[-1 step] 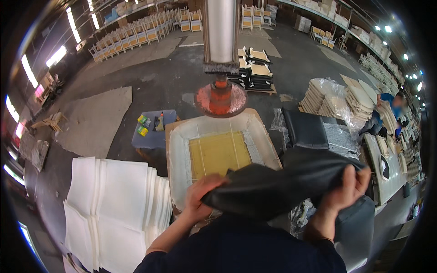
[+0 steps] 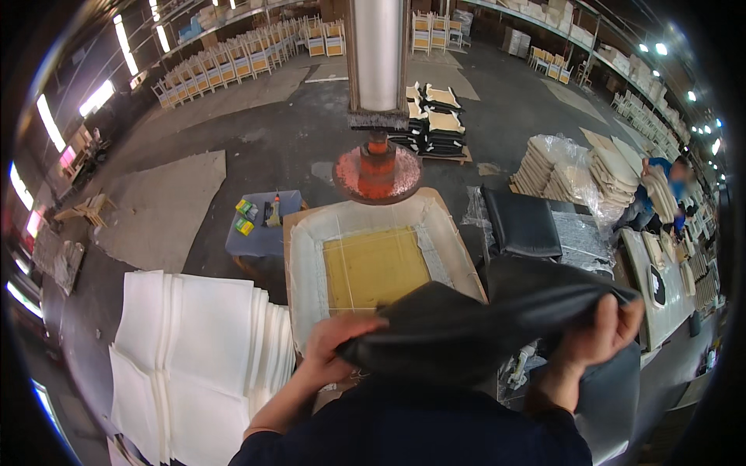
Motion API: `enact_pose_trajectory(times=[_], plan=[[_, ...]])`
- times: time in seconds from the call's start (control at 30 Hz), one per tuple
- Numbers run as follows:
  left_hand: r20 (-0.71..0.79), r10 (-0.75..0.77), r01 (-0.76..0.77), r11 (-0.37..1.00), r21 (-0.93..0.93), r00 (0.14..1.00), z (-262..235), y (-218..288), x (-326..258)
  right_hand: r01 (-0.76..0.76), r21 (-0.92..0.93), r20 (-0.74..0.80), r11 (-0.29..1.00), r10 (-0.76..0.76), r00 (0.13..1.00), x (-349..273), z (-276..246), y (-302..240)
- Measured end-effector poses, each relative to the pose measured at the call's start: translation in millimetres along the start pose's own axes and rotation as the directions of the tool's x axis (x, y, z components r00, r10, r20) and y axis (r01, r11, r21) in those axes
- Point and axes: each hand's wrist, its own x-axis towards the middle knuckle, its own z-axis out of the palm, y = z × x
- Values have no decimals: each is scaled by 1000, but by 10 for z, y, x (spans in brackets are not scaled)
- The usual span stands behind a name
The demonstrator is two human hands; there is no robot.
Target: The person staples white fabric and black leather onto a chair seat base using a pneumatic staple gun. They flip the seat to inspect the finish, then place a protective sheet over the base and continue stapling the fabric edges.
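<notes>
Near the lined box (image 2: 305, 260), 2 hands (image 2: 332, 340) (image 2: 592, 342) hold black sheeting (image 2: 466, 334).

Dim interior, glaring windows (image 2: 97, 98) left, fisheye-bent edges

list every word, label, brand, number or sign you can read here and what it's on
None can be read.
Yellow-and-green packs: any print is too small and blurred to read.
Black sheet: no text visible.
White sheets: no text visible.
</notes>
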Motion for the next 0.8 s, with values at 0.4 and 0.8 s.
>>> enact_pose_trajectory(times=[0.4,0.8], plan=[[-150,-674,433,613,-660,724,-976,-600,-485,-540,-11,566,841,451,690,-305,1816,989],[-262,-806,700,592,-400,531,-1558,-2675,379,36,-307,469,951,118,875,-887,3311,3255]])
